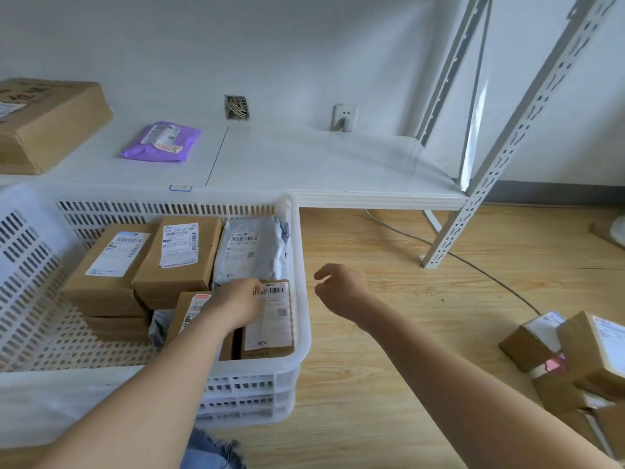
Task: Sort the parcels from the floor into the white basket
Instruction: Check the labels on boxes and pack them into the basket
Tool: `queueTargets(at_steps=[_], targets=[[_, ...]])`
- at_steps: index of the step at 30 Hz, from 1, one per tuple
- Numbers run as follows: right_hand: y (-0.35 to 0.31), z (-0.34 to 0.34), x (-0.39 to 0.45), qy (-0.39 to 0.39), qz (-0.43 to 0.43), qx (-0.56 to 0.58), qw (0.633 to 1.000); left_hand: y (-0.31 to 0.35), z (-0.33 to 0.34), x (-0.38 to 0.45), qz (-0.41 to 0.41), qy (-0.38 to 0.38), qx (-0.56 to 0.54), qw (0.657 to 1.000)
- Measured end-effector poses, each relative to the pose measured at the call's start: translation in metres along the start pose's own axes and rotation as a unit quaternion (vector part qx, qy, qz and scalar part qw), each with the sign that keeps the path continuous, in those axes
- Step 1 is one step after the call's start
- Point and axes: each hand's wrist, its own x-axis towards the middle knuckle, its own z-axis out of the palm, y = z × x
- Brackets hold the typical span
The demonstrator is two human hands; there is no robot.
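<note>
A: Which step is this?

B: Placing, I'd say. The basket [297, 340] sits on the floor at the left, already holding a good few parcels: two brown box stacks [142, 265] at the back, a grey bag [250, 248] beside them, and two more boxes at the near right corner.

A: And the left hand?

B: The left hand [236, 304] lies on top of those near boxes, fingers fairly flat, touching the labelled box [270, 319] against the basket's right wall. It looks like it's pressing or settling it, not gripping it.

A: The right hand?

B: The right hand [338, 289] hangs over bare floor just right of the basket, fingers loosely curled and holding nothing.

A: So what next?

B: Probably a reach to the far right, where a pile of boxes [575, 353] is left on the floor. That's well apart from the basket, so the arm has to swing out and back over the rim.

A: Anything in the way?

B: Not much. A cable [490, 272] crosses the floor between the shelf leg [449, 231] and the pile. On the shelf [338, 164] behind are a big carton [50, 123] and a purple bag [162, 143]; those aren't on the floor, so I'd leave them. Space in the basket's right side is getting tight; the open room is at its near left.
</note>
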Motion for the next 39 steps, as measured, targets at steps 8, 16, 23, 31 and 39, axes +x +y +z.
queueTargets(at_steps=[8, 16, 23, 31, 39], targets=[[0.083, -0.068, -0.04, 0.033, 0.056, -0.091, 0.994, 0.074, 0.018, -0.011, 0.045, 0.054, -0.079, 0.994], [0.163, -0.157, -0.07, 0.083, 0.104, -0.111, 0.985, 0.178, 0.066, -0.011, 0.087, 0.007, -0.014, 0.996], [0.26, -0.22, -0.097, 0.123, 0.191, -0.077, 0.971, 0.272, 0.105, -0.002, 0.125, 0.008, 0.033, 0.992], [0.36, -0.251, -0.109, 0.238, 0.284, 0.029, 0.929, 0.342, 0.17, 0.007, 0.145, -0.021, 0.022, 0.989], [0.444, -0.253, -0.135, 0.328, 0.384, 0.121, 0.855, 0.4, 0.247, 0.001, 0.176, -0.096, 0.007, 0.98]])
